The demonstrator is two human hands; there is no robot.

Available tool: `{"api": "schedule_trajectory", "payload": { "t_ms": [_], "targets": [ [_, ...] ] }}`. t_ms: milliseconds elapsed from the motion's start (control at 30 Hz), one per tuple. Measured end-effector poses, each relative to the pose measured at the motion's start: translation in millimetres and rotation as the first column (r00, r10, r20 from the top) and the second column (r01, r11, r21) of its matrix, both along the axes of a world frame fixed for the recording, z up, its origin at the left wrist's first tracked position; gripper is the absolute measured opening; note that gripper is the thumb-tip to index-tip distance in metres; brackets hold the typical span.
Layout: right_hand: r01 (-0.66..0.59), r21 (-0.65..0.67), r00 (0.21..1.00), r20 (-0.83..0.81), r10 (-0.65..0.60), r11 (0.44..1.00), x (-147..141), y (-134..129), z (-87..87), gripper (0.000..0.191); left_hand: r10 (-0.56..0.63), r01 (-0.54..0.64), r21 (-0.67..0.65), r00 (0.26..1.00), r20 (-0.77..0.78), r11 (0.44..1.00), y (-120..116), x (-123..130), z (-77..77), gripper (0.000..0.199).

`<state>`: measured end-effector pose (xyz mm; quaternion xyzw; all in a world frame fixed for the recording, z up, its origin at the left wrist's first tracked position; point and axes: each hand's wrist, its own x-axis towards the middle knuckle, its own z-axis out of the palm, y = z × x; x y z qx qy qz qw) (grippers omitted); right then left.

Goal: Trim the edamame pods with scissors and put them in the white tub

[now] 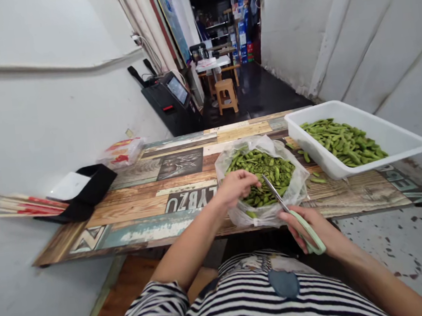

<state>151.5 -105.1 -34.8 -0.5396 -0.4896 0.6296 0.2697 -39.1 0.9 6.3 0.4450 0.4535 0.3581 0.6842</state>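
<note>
My right hand (pixel 310 225) is wrapped round the pale green handles of a pair of scissors (pixel 275 191). The metal blades look nearly closed and point up and left over a white plastic bag (pixel 229 151). Green edamame pods (pixel 268 164) and small cut bits fill this opened bag. Over its left side, close to the scissor tips, my left hand (pixel 238 185) has its fingers pinched together. Whatever is in that pinch is too small to make out. To the right stands a white plastic tub (pixel 402 145) with more edamame pods (pixel 341 139) in it.
A few loose pods (pixel 317 179) lie between bag and tub on the wood-patterned table (pixel 187 180). At the left are a black holder (pixel 96 182) with chopsticks (pixel 31 204) and a plastic package (pixel 122 152). Beyond the table stand a touchscreen machine (pixel 172 96) and a stool (pixel 226 96).
</note>
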Motion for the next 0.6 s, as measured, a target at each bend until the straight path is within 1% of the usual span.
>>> {"api": "schedule_trajectory", "payload": {
  "t_ms": [67, 100, 133, 167, 200, 233, 267, 300, 333, 367, 400, 433, 467, 500, 533, 600],
  "targets": [
    [0.001, -0.008, 0.999, -0.049, -0.001, 1.000, 2.2, -0.5, -0.1, 0.043, 0.095, -0.096, 0.008, 0.992, 0.082, 0.995, 15.3, -16.5, 7.8, 0.015],
    [0.002, -0.008, 0.998, -0.064, -0.002, 1.000, 3.3, -0.9, 0.9, 0.044, 0.121, -0.121, 0.001, 0.987, 0.103, 0.993, 22.0, -23.8, 11.4, 0.014],
    [0.002, -0.006, 0.997, -0.072, -0.002, 1.000, 4.1, -1.3, 2.5, 0.045, 0.120, -0.120, -0.006, 0.989, 0.088, 0.993, 27.0, -29.5, 14.1, 0.014],
    [0.003, 0.000, 0.997, -0.073, -0.003, 1.000, 4.7, -1.8, 4.5, 0.046, 0.108, -0.108, -0.001, 0.994, 0.033, 0.994, 29.9, -33.5, 15.7, 0.017],
    [0.000, 0.002, 0.997, -0.072, 0.000, 1.000, 4.9, -2.2, 6.6, 0.046, 0.079, -0.077, 0.031, 0.995, -0.065, 0.997, 30.6, -35.5, 15.9, 0.021],
    [-0.002, 0.004, 0.998, -0.070, 0.002, 1.000, 4.9, -2.7, 8.5, 0.047, 0.044, -0.026, 0.090, 0.979, -0.198, 0.996, 29.1, -35.8, 14.8, 0.024],
    [-0.004, 0.004, 0.998, -0.065, 0.004, 1.000, 4.7, -3.2, 10.1, 0.047, 0.024, 0.038, 0.167, 0.935, -0.355, 0.985, 26.0, -34.7, 12.4, 0.027],
    [-0.006, 0.002, 0.998, -0.061, 0.006, 1.000, 4.5, -3.6, 11.1, 0.047, 0.031, 0.112, 0.242, 0.856, -0.517, 0.964, 21.9, -32.6, 9.0, 0.030],
    [-0.009, -0.001, 0.998, -0.055, 0.009, 1.000, 4.3, -3.9, 11.4, 0.046, 0.061, 0.186, 0.297, 0.749, -0.660, 0.936, 17.4, -30.0, 4.9, 0.032],
    [-0.015, -0.004, 0.999, -0.049, 0.015, 1.000, 4.1, -4.2, 11.0, 0.046, 0.103, 0.247, 0.325, 0.631, -0.769, 0.913, 13.2, -27.2, 0.6, 0.034],
    [-0.020, -0.007, 0.999, -0.045, 0.019, 1.000, 4.0, -4.3, 10.0, 0.045, 0.150, 0.284, 0.340, 0.527, -0.836, 0.896, 9.9, -24.8, -3.7, 0.036],
    [-0.022, -0.008, 0.999, -0.042, 0.022, 1.000, 4.1, -4.3, 8.6, 0.045, 0.191, 0.298, 0.351, 0.456, -0.869, 0.887, 7.7, -22.7, -7.5, 0.035],
    [-0.028, -0.006, 0.999, -0.040, 0.028, 1.000, 4.3, -4.3, 7.1, 0.044, 0.218, 0.303, 0.367, 0.429, -0.877, 0.880, 6.6, -21.2, -10.4, 0.032],
    [-0.036, -0.003, 0.999, -0.037, 0.035, 0.999, 4.7, -4.2, 5.7, 0.043, 0.224, 0.307, 0.383, 0.447, -0.866, 0.871, 6.4, -20.3, -12.3, 0.027],
    [-0.042, 0.003, 0.999, -0.034, 0.042, 0.999, 5.2, -4.1, 4.7, 0.042, 0.214, 0.310, 0.404, 0.499, -0.840, 0.861, 6.7, -19.7, -12.9, 0.021],
    [-0.062, 0.023, 0.998, -0.026, 0.063, 0.998, 6.9, -3.7, 5.0, 0.040, 0.147, 0.304, 0.431, 0.648, -0.747, 0.850, 7.2, -18.8, -10.9, 0.015]
  ]
}}
